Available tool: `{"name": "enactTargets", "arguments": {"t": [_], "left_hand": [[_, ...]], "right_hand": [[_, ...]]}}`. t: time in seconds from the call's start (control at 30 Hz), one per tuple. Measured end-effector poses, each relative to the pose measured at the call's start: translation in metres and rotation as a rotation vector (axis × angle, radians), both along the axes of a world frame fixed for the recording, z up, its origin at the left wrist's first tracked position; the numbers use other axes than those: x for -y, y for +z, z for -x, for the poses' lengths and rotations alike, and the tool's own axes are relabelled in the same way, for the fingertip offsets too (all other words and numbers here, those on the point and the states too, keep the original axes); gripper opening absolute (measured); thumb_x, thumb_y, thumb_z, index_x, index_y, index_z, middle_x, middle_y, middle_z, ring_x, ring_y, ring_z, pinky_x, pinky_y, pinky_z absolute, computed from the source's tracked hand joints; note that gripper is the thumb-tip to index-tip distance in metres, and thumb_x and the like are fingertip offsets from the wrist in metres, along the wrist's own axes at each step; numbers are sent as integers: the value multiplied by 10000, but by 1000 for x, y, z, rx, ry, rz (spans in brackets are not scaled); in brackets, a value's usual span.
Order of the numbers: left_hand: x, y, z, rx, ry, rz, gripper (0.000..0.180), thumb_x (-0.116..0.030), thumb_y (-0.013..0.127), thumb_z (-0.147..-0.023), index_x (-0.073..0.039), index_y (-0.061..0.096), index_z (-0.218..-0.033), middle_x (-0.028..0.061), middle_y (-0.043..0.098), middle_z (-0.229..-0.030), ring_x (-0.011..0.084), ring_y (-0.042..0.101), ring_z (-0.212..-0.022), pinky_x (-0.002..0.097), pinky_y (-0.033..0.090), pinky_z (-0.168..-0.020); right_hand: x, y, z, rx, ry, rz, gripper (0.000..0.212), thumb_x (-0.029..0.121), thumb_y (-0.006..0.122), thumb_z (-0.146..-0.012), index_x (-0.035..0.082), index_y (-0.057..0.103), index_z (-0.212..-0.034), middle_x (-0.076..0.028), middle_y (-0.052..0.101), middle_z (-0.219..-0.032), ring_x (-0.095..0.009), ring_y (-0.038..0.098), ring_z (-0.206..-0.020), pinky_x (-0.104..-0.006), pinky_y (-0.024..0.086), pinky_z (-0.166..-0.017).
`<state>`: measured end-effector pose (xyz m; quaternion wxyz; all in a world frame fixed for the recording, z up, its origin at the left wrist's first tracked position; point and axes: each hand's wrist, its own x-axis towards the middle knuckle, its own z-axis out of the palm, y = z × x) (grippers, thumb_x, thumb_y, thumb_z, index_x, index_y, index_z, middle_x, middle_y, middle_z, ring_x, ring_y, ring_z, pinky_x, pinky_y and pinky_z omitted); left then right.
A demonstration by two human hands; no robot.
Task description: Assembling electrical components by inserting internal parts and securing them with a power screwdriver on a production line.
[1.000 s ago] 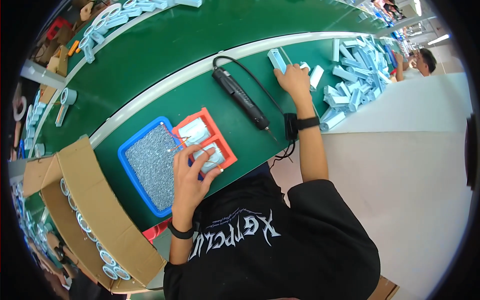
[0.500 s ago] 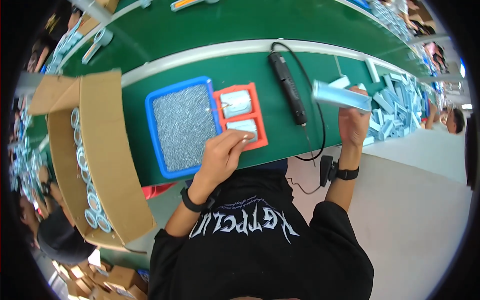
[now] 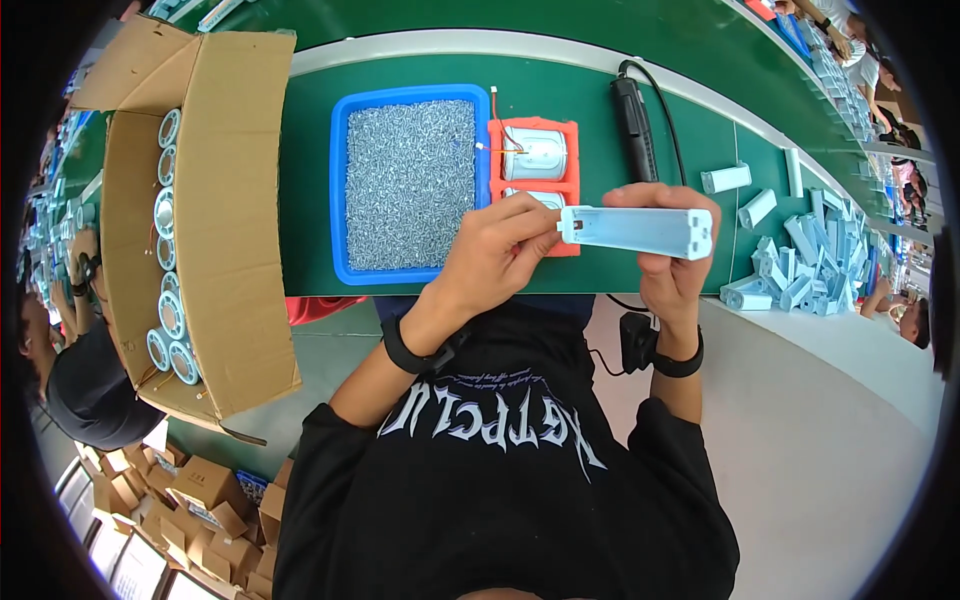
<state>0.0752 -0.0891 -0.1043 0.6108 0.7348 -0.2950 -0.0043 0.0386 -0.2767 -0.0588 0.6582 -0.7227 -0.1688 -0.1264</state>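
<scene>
A light blue, trough-shaped plastic part is held level above the bench's near edge, its hollow side facing me. My right hand is closed round its right end, thumb below and fingers above. At its left end, my left hand has thumb and fingers pinched together, close against the part; whatever they pinch is hidden. Behind that hand is an orange-red two-pocket holder with a white rounded piece with thin wires in its far pocket. Another white piece in the near pocket is partly covered by my hands.
A blue tray of small screws lies left of the holder. Further left stands an open cardboard box with several ringed round parts. A black corded electric screwdriver lies behind my right hand. Light blue plastic parts are heaped at right.
My right hand has brought the blue part left and turned its hollow toward me. My left hand has moved from the near white piece to the part's left end. The view has shifted.
</scene>
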Motion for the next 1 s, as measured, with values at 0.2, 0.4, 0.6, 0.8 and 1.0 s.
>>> {"name": "enactTargets", "arguments": {"t": [0.2, 0.4, 0.6, 0.8, 1.0], "left_hand": [[-1, -6, 3, -108, 7, -71, 198, -43, 685, -753, -31, 659, -949, 83, 611, -859, 261, 605, -751, 345, 481, -627], [-20, -9, -1, 89, 129, -336, 476, -121, 790, -647, -86, 617, -1090, 73, 563, -1091, 285, 524, -1024, 388, 449, -836], [-23, -8, -6, 25, 85, -390, 602, -171, 837, -590, -97, 592, -1135, 81, 536, -1130, 293, 517, -1035, 390, 447, -872], [-23, -7, -8, 27, 70, -397, 558, -158, 820, -593, -92, 577, -1091, 86, 532, -1059, 305, 498, -1021, 400, 440, -864], [-22, -11, -8, 17, 66, -343, 551, -141, 821, -585, -77, 574, -1074, 93, 530, -1025, 308, 497, -999, 400, 438, -858]], "right_hand": [[-4, -13, 3, 14, 44, 36, 537, 331, 655, -858, 40, 370, -1209, -218, 590, -1075, -285, 611, -978, -372, 523, -800], [-13, -23, -7, -186, -12, 548, 371, 134, 724, -795, 15, 541, -1095, -135, 600, -1101, -243, 607, -975, -334, 500, -798], [-19, -19, -11, -134, -14, 681, 306, 63, 724, -750, 8, 596, -1023, -101, 602, -1030, -272, 593, -931, -349, 485, -784], [-24, -2, -17, -140, 49, 795, 352, 64, 712, -744, 22, 571, -1065, -122, 590, -969, -329, 568, -886, -390, 478, -765], [-25, 3, -23, -114, 69, 893, 356, 64, 703, -732, 32, 565, -1058, -125, 590, -950, -332, 561, -867, -402, 472, -747]]}}
